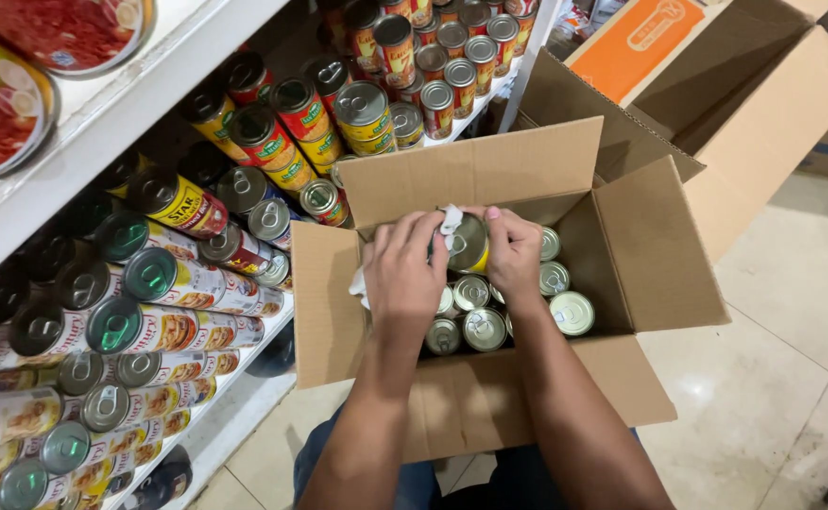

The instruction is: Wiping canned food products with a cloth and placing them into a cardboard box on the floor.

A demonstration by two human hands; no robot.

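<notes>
Shelves (pixel 163 90) on the left are packed with cans. Over the open cardboard box (pixel 489 179), a white cloth (pixel 451 220) is pinched in the left hand (pixel 402 274), while the can (pixel 469 244) is gripped by the right hand (pixel 513 250). Honestly, the lid's probably best wiped with the can kept steady and turned slowly, low over the box.

Cans and cartons around you

Your left hand (pixel 402 274) and right hand (pixel 513 253) hold a silver-topped can (pixel 469 244) with a white cloth (pixel 451 220) over an open brown cardboard box (pixel 489 179) of like cans; red, yellow and green labelled cans (pixel 272 142) fill the shelves left, and an orange-panelled carton (pixel 650 38) stands behind.
</notes>
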